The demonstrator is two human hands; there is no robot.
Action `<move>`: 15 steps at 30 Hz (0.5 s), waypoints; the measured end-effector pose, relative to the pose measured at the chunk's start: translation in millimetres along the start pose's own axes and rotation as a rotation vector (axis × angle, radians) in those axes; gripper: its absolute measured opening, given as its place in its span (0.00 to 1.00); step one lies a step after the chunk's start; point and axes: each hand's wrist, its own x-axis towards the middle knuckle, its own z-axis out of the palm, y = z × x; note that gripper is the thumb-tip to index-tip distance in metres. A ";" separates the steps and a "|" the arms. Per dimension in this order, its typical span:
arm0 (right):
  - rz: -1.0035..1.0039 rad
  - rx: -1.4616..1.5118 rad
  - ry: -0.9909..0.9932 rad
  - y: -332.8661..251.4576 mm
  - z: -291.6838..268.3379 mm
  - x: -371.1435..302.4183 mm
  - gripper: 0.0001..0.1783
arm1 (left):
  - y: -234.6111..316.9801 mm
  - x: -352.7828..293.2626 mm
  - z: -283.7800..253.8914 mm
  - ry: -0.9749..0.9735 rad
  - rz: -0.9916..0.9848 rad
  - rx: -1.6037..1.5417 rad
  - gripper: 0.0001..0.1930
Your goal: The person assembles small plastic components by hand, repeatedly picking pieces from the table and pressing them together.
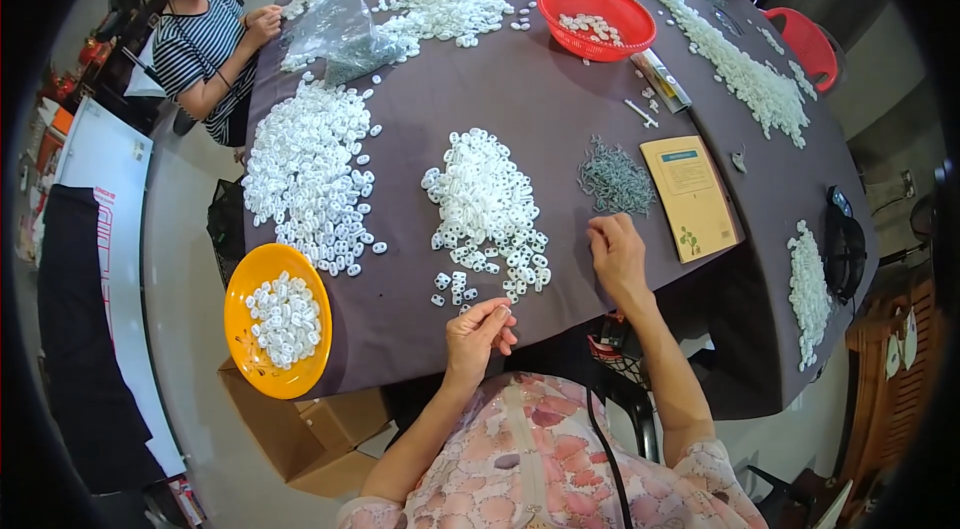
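My left hand [482,337] is closed at the table's front edge, pinching a small white plastic piece [507,307] between thumb and fingertips. Just beyond it lies a heap of white plastic pieces with two holes [485,191], several of them loose at its near end. My right hand [620,254] rests low over the cloth with its fingers curled in. Whatever its fingertips may hold is too small to make out. Right beyond those fingertips is a small pile of thin grey-green parts [615,177].
A tan booklet [690,197] lies right of the grey pile. Leftward are a larger heap of white oval pieces [310,164] and a yellow plate [238,329] of them. Farther off stand a red basket [600,51] and a plastic bag [350,34]. Another person [205,39] sits at the far left.
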 end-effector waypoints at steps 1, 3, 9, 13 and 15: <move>0.006 -0.066 -0.012 6.9 0.3 3.1 0.04 | -0.8 0.8 0.6 -0.014 0.005 -0.014 0.10; 0.052 -0.168 -0.072 15.9 5.2 6.0 0.04 | -3.1 0.8 -0.9 -0.013 0.013 -0.007 0.10; 0.041 -0.214 -0.171 12.0 6.9 16.4 0.03 | -3.1 -3.1 -1.7 0.004 0.013 -0.003 0.09; 0.002 -0.012 -0.235 -20.7 5.3 4.2 0.02 | -1.6 -4.5 -5.5 0.023 0.025 -0.031 0.08; 0.108 0.282 -0.353 -49.2 4.0 -9.8 0.01 | 0.4 -6.6 -8.4 0.022 0.042 -0.047 0.09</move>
